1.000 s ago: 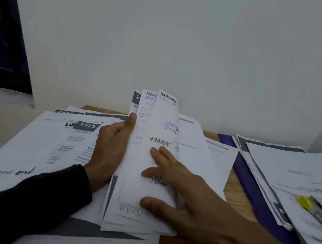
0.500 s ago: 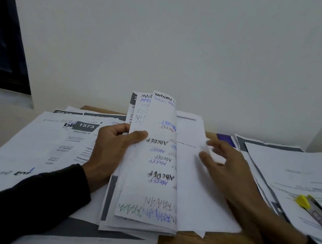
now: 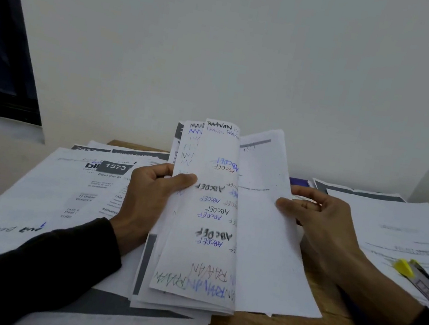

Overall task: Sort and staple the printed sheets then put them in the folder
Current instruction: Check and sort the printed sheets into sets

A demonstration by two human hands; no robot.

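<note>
At 12 o'clock over the desk, my left hand [image 3: 150,194] grips scribbled sheets [image 3: 207,217] while my right hand [image 3: 318,224] pinches 1 page [image 3: 262,226] open: still sorting, I judge, nothing stapled, folder [image 3: 298,182] waiting at 2 o'clock.

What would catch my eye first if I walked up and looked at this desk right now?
Most striking is the bundle of scribbled sheets held up at the centre, covered in handwritten letters. The left hand grips its left edge while the right hand pinches a plainer sheet opened out to the right. At the far right, a yellow-tipped tool lies on another paper pile.
</note>
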